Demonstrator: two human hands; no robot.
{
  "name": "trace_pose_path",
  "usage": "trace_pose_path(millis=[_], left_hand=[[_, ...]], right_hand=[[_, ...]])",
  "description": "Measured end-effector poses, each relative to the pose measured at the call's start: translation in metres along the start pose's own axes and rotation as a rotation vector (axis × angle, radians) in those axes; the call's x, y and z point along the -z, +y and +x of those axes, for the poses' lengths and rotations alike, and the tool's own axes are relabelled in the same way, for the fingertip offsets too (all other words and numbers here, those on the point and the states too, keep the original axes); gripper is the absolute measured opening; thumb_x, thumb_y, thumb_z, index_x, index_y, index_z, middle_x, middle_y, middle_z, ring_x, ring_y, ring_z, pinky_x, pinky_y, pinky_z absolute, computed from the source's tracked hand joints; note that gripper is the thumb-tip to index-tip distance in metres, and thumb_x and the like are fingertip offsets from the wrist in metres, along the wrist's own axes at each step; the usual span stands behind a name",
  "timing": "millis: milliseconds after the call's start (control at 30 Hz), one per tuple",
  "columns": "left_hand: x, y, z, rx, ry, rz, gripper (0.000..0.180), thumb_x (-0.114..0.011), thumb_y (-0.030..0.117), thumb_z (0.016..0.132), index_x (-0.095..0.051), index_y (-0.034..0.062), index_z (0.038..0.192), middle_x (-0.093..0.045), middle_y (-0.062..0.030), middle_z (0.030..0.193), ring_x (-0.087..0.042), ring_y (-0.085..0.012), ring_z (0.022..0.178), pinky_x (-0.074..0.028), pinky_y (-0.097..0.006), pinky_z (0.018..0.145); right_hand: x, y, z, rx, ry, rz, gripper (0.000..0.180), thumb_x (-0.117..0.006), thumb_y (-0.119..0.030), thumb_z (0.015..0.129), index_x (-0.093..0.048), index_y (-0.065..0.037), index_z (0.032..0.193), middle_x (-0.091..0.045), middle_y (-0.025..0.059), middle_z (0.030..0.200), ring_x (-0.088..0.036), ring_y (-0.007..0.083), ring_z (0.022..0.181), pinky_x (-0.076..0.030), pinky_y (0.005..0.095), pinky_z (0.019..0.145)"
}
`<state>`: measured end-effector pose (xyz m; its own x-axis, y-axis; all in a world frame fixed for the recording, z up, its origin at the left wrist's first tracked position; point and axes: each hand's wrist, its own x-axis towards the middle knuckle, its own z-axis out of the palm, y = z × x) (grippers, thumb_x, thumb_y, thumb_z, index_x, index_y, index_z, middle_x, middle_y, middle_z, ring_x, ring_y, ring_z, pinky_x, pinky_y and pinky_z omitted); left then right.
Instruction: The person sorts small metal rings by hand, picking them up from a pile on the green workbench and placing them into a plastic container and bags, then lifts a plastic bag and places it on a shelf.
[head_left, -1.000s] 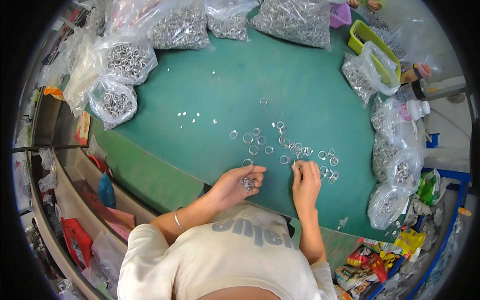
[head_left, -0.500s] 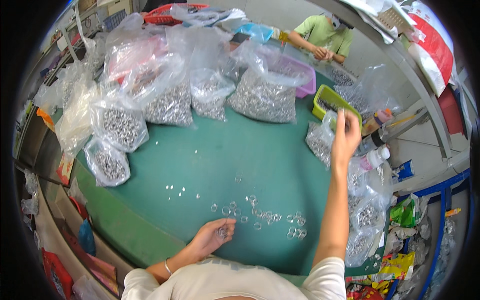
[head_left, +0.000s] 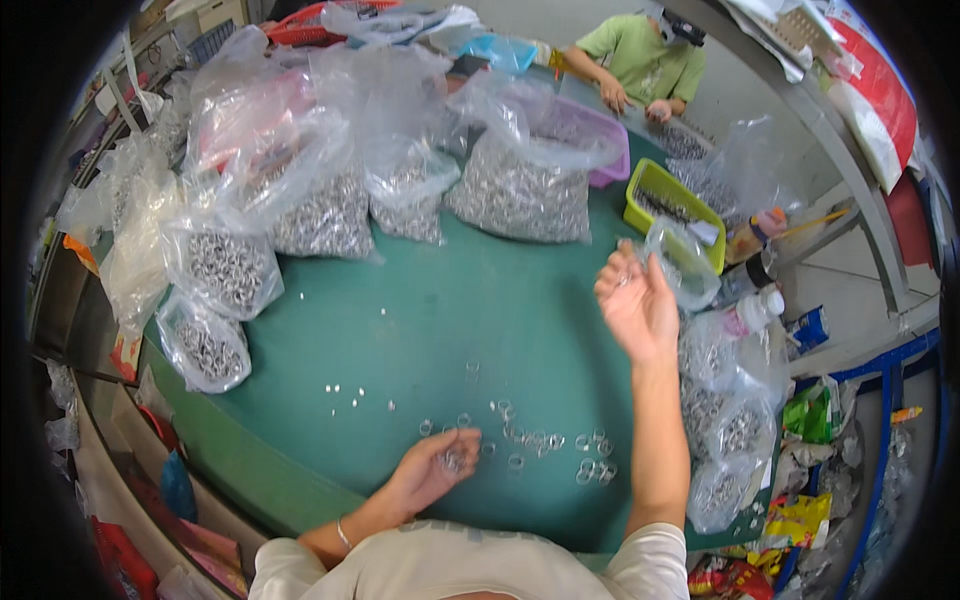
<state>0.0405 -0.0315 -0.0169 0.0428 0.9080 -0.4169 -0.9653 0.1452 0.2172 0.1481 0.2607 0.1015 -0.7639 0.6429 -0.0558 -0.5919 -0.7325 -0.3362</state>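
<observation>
My left hand (head_left: 438, 464) is closed around a few small silvery metal rings (head_left: 452, 460), low over the near part of the green table. Loose rings (head_left: 535, 441) lie scattered just to its right. My right hand (head_left: 640, 308) is turned palm up at the right side of the table, fingers curled over small shiny metal pieces (head_left: 625, 279) whose shape is too small to make out. Close behind its thumb stands a clear plastic bag (head_left: 682, 268); whether they touch I cannot tell. A lime-green bin (head_left: 632, 212) with dark metal pieces is just beyond.
Bulging clear bags of metal rings (head_left: 525, 195) line the far and left sides. A purple basket (head_left: 612, 165) sits behind them. Tiny white bits (head_left: 355, 392) dot the table. Bottles (head_left: 752, 312) and more bags (head_left: 735, 435) crowd the right edge. A co-worker in green (head_left: 640, 60) sits beyond.
My right hand has come from the green bin toward me and left, turning palm up. The clear bag beside it has shifted toward the bin. My left hand stays nearly in place.
</observation>
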Motion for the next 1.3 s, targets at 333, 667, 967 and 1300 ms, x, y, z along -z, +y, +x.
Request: trace_pose_path(millis=[333,667,967,1300], left_hand=[[-0.046,-0.019,0.01,0.014,-0.424,-0.293,0.041,-0.033,0.027,0.095,-0.044,-0.0046,0.119,-0.054,-0.0089,0.108,-0.049,-0.0201,0.107,-0.033,-0.039,0.099],[-0.047,-0.04,-0.01,0.057,-0.271,-0.254,0.035,-0.034,0.027,0.095,-0.048,-0.0013,0.111,-0.055,-0.008,0.107,-0.05,-0.0178,0.105,-0.034,-0.038,0.099],[-0.057,-0.044,-0.013,0.075,-0.207,-0.193,0.039,-0.032,0.028,0.095,-0.046,-0.0021,0.116,-0.056,-0.0099,0.107,-0.05,-0.0202,0.107,-0.034,-0.039,0.1],[-0.039,-0.049,-0.001,0.111,-0.357,-0.297,0.041,-0.035,0.028,0.094,-0.044,-0.0033,0.119,-0.052,-0.0139,0.115,-0.046,-0.0245,0.113,-0.03,-0.041,0.103]], right_hand=[[0.017,0.115,-0.152,-0.144,0.093,0.16,0.051,-0.027,-0.039,0.096,-0.045,0.004,0.117,-0.049,0.0215,0.117,-0.037,0.0394,0.12,-0.03,0.0459,0.102],[0.014,0.134,-0.191,0.001,0.115,-0.202,0.037,-0.035,-0.015,0.093,-0.033,0.005,0.125,-0.039,0.025,0.127,-0.034,0.0397,0.124,-0.029,0.0464,0.104],[0.011,0.134,-0.198,0.065,0.129,-0.27,0.04,-0.041,-0.007,0.089,-0.032,0.007,0.125,-0.035,0.0279,0.131,-0.032,0.0387,0.126,-0.024,0.0453,0.108],[0.02,0.128,-0.2,0.061,0.184,-0.365,0.036,-0.044,-0.007,0.088,-0.037,0.005,0.121,-0.042,0.0253,0.125,-0.049,0.0359,0.111,-0.041,0.0427,0.095]])
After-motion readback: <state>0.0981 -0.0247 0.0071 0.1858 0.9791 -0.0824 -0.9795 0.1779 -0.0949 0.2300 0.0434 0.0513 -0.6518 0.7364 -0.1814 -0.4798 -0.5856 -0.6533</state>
